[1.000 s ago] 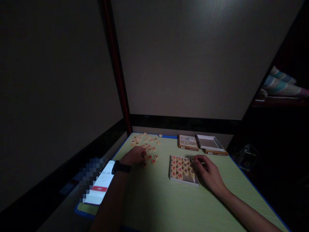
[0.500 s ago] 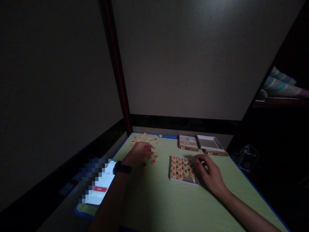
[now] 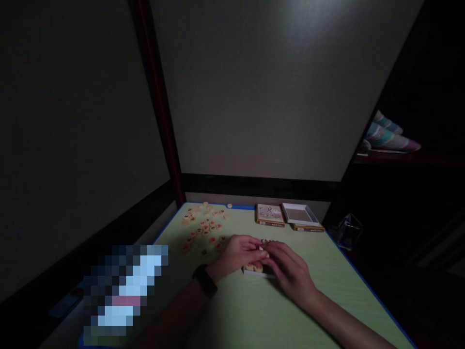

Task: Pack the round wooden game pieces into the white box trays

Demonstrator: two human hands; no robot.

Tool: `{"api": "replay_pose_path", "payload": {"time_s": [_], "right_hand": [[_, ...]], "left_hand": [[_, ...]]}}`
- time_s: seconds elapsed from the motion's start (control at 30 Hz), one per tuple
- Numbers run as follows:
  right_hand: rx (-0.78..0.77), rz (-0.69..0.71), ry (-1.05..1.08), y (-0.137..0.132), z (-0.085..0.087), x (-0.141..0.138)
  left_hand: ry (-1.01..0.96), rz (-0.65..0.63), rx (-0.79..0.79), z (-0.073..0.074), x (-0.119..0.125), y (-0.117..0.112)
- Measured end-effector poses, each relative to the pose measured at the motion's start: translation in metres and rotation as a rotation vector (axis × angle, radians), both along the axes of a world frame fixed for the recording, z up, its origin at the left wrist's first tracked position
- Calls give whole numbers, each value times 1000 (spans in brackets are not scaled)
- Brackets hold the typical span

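Observation:
My left hand (image 3: 240,254), with a dark watch on its wrist, is over the left part of a shallow box tray (image 3: 259,275). Between its fingertips is a pale round Chinese chess piece (image 3: 264,252). My right hand (image 3: 292,271) meets it from the other side, its fingers bent in around the same piece. Most of the tray is hidden under both hands; a few pieces (image 3: 254,266) show at its near left corner. Left of the hands, several loose Chinese chess pieces (image 3: 206,227) with red or dark characters lie scattered.
At the table's back are a flat printed box (image 3: 271,214) and a white open lid or tray (image 3: 301,214) resting on another box. A lit, blurred-out screen (image 3: 134,286) is at the left edge. The green table (image 3: 308,329) has a blue rim; a wall stands behind.
My left hand has moved right from the loose pieces to the tray, carrying a piece. My right hand has shifted from the tray's right side over it. The view has turned slightly right.

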State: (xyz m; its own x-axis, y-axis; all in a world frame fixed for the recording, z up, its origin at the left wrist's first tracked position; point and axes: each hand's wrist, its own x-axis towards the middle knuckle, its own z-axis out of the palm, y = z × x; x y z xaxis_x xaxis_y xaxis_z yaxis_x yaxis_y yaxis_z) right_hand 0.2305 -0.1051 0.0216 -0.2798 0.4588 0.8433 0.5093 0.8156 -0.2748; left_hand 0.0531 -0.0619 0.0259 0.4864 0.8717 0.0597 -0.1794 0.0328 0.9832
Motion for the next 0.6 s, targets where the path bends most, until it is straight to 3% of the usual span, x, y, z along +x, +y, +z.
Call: {"api": "replay_pose_path", "payload": {"time_s": [0.23,0.37,0.6], "right_hand": [[-201,-66,80,4,-4,10],[-296,-36,102,7,-3,11],[-412,5,86,12,1,17]], "left_hand": [[2,10,-8,14,-8,0],[18,76,10,12,-7,3],[19,70,104,10,-10,5]]}}
